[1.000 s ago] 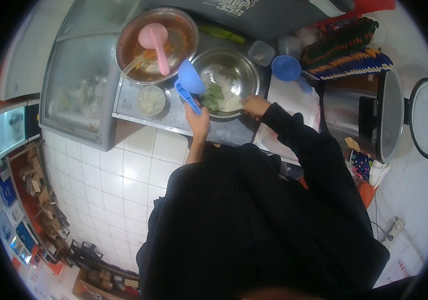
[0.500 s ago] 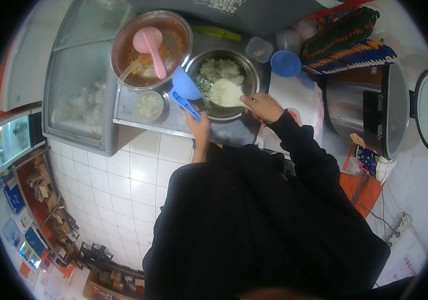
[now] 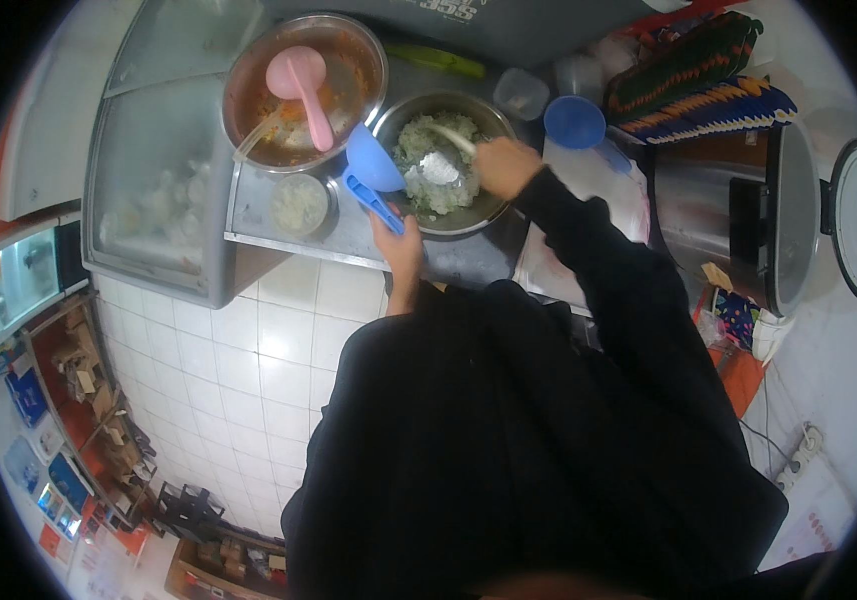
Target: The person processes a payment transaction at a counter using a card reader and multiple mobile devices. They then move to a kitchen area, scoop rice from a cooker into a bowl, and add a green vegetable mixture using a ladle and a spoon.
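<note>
My left hand (image 3: 399,240) is closed around the handle of a blue ladle (image 3: 374,162), beside the near-left rim of a steel bowl (image 3: 490,213). The ladle's round cup overlaps that rim; whether they touch I cannot tell. Inside the bowl lies a pale green, rice-like mass (image 3: 449,196) with a patch of white powder (image 3: 438,168) on top. Over the bowl's right side, my right hand (image 3: 507,166) grips a white paddle (image 3: 456,138), turned almost edge-on with its blade at the food. My fingers hide most of its handle.
Left of the bowl stand a larger steel basin (image 3: 232,105) with a pink ladle (image 3: 297,75) and a round container (image 3: 301,206) of pale food. To the right are a blue cup-shaped scoop (image 3: 575,122) and a large steel cooker (image 3: 704,215) with its lid raised. A glass-topped case (image 3: 154,190) adjoins the counter.
My right hand has moved up and slightly left, turning the paddle from flat to edge-on in the food. The white powder patch now shows. My left hand with the blue ladle has barely moved.
</note>
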Demonstrator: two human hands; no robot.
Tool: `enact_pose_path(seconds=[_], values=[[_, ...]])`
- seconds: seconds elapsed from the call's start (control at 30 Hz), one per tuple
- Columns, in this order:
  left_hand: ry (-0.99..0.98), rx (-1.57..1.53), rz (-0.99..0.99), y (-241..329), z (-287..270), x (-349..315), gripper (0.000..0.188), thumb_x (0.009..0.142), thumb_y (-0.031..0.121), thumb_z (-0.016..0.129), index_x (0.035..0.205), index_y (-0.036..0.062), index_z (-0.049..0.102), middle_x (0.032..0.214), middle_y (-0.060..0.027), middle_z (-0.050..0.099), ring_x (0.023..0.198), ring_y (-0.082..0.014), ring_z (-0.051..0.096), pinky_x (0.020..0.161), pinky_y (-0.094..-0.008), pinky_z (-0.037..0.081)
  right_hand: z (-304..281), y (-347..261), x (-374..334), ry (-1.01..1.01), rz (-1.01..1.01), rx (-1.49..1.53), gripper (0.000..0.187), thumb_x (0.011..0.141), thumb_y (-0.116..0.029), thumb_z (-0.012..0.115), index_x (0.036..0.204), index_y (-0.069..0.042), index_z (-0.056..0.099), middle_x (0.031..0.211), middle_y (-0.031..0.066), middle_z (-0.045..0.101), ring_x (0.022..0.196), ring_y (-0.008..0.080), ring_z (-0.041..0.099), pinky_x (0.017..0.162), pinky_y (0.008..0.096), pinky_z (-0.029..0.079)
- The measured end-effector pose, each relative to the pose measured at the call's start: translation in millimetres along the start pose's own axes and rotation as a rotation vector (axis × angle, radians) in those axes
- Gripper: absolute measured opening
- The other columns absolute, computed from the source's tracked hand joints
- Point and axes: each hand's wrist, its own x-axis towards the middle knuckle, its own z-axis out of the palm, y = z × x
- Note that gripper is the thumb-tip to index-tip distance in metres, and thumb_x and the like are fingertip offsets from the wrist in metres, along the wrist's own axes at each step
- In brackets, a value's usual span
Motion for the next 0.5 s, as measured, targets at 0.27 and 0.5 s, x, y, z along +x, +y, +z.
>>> enact_pose_path(seconds=[0.27,0.5], values=[[0.030,0.090,0.063,3.5,-0.1,1.5,0.025,0.066,0.000,0.051,0.090,0.0018,0.046,0.079,-0.0043,0.044,0.070,-0.0134,0.045,0.064,-0.0257,0.038,10.7,16.5,-9.7,0.027,-0.133,0.082,0.015,0.070,-0.014,0.055,0.071,0.000,0.060,0.063,0.0205,0.057,0.063,0.0340,0.060,0.060,0.0415,0.048],[0.026,0.059,0.045,4.9,0.4,0.4,0.025,0.066,0.000,0.051,0.090,0.0016,0.045,0.079,-0.0040,0.043,0.071,-0.0133,0.044,0.065,-0.0247,0.038,50.4,-5.9,-8.8,0.097,-0.173,0.040,0.014,0.068,-0.012,0.056,0.074,0.001,0.059,0.065,0.0196,0.057,0.068,0.0310,0.060,0.062,0.0400,0.049]])
